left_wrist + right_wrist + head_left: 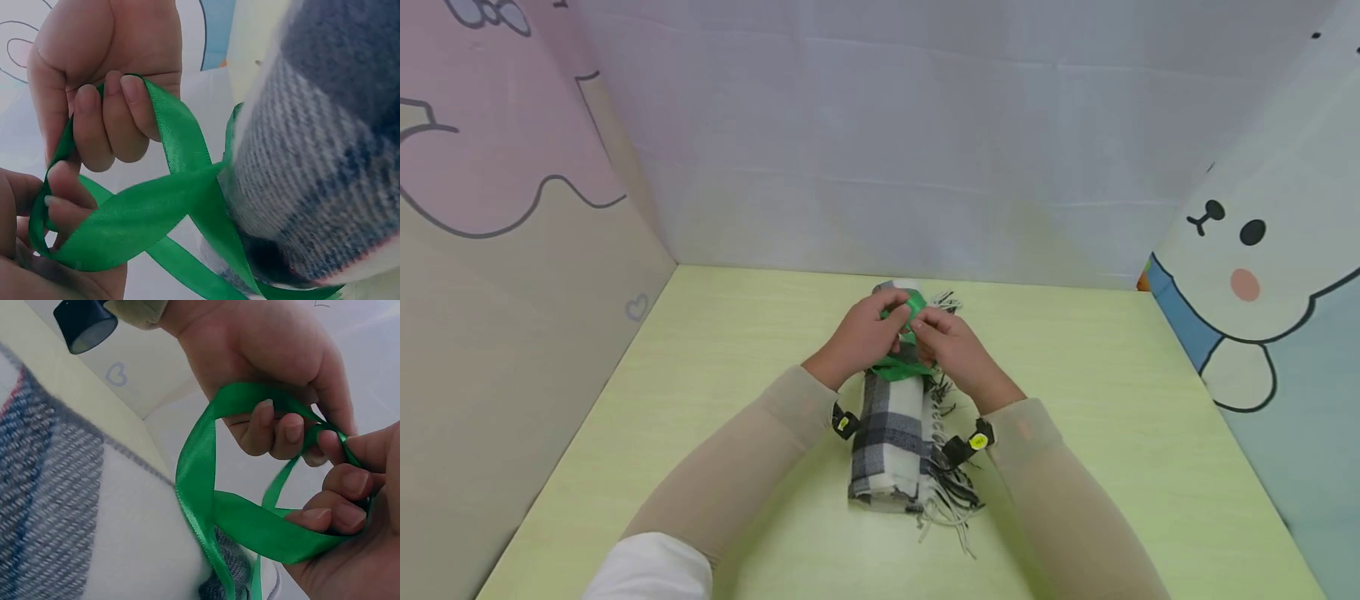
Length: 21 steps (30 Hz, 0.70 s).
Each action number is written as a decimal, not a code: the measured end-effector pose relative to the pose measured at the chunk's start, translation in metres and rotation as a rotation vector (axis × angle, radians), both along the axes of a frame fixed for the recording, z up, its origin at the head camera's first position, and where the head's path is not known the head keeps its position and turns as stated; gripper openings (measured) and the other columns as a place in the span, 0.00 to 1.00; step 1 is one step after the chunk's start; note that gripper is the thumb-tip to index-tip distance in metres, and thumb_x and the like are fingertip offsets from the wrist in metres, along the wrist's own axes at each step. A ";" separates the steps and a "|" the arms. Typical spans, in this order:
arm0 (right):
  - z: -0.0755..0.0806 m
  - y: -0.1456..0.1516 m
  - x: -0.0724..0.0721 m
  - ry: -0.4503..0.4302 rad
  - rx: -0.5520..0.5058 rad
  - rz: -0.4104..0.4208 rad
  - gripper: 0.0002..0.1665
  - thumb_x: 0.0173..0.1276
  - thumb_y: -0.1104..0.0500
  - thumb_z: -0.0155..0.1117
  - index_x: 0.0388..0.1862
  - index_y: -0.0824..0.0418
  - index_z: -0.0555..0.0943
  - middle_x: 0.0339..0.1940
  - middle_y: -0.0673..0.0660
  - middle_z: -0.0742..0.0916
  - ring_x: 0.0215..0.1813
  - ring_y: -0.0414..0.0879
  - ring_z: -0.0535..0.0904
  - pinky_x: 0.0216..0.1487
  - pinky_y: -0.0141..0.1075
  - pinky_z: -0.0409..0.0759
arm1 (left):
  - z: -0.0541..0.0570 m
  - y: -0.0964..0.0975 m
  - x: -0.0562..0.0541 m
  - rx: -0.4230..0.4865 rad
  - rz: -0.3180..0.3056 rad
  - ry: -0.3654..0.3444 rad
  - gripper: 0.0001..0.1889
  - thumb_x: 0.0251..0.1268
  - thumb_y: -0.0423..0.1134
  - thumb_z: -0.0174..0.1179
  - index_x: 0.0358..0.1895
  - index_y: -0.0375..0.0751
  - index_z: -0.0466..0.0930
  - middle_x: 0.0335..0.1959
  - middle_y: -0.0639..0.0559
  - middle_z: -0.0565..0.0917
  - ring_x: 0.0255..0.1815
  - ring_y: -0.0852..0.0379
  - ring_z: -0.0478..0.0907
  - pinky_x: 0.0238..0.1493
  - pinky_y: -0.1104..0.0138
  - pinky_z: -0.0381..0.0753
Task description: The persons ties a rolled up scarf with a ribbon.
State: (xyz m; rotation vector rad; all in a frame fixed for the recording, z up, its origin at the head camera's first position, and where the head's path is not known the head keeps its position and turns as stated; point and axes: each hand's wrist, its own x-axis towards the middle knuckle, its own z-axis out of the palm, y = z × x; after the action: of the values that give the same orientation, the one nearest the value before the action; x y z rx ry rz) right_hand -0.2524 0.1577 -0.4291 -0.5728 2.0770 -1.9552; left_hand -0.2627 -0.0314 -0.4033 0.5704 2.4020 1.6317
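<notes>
A rolled black, grey and white plaid scarf (891, 433) lies lengthwise on the table, its fringe spilling out on the right. Green satin ribbon (901, 368) goes around its far half. Over that part, the left hand (867, 329) and right hand (953, 343) meet fingertip to fingertip, each pinching the ribbon. In the left wrist view, a wide loop of ribbon (134, 219) runs from the roll around the curled fingers of both hands. The right wrist view shows the ribbon strands (200, 469) crossing close to the roll, with the thumbs and forefingers together at the ribbon.
The pale yellow-green table (737, 333) extends to both sides of the roll. A white fabric wall (880, 167) stands behind it, with cartoon-printed panels (1247, 350) at the sides. Small black cameras (844, 422) are strapped to both wrists.
</notes>
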 end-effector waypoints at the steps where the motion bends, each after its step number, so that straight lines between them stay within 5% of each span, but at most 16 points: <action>1: 0.001 0.000 0.000 0.003 -0.003 -0.005 0.21 0.87 0.55 0.46 0.40 0.74 0.68 0.23 0.55 0.67 0.24 0.50 0.58 0.32 0.40 0.66 | -0.001 0.000 0.000 -0.003 0.009 0.008 0.19 0.86 0.47 0.47 0.69 0.45 0.74 0.45 0.42 0.81 0.33 0.41 0.81 0.36 0.56 0.81; 10: -0.001 0.001 0.001 -0.015 -0.023 -0.060 0.23 0.87 0.54 0.46 0.48 0.78 0.71 0.21 0.53 0.67 0.23 0.47 0.58 0.31 0.40 0.65 | -0.011 -0.006 -0.006 0.042 0.010 0.143 0.20 0.84 0.47 0.50 0.72 0.54 0.73 0.45 0.49 0.80 0.27 0.48 0.73 0.28 0.57 0.75; 13: -0.001 0.001 0.001 -0.009 -0.025 -0.074 0.24 0.87 0.53 0.47 0.48 0.78 0.71 0.21 0.53 0.67 0.23 0.47 0.58 0.32 0.40 0.65 | -0.011 -0.009 -0.005 -0.021 0.006 0.197 0.18 0.84 0.47 0.50 0.69 0.53 0.77 0.57 0.52 0.81 0.45 0.51 0.81 0.42 0.55 0.81; 17: 0.001 0.003 0.002 0.006 -0.023 -0.078 0.23 0.87 0.52 0.47 0.48 0.75 0.72 0.20 0.52 0.67 0.23 0.48 0.58 0.32 0.43 0.64 | -0.011 -0.011 -0.005 -0.130 0.008 0.246 0.17 0.85 0.48 0.50 0.65 0.50 0.82 0.65 0.52 0.78 0.68 0.51 0.73 0.62 0.51 0.77; 21: 0.003 0.003 0.002 -0.003 -0.016 -0.101 0.19 0.86 0.52 0.48 0.46 0.69 0.75 0.19 0.51 0.67 0.23 0.48 0.58 0.33 0.45 0.64 | -0.007 -0.013 -0.005 -0.195 0.002 0.234 0.17 0.84 0.49 0.51 0.61 0.46 0.83 0.57 0.52 0.80 0.52 0.53 0.78 0.50 0.55 0.79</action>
State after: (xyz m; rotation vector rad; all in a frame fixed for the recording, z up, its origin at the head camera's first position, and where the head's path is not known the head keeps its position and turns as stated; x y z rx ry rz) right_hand -0.2499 0.1607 -0.4260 -0.4763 2.1296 -2.0273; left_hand -0.2678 -0.0444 -0.4105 0.7607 2.6874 1.3764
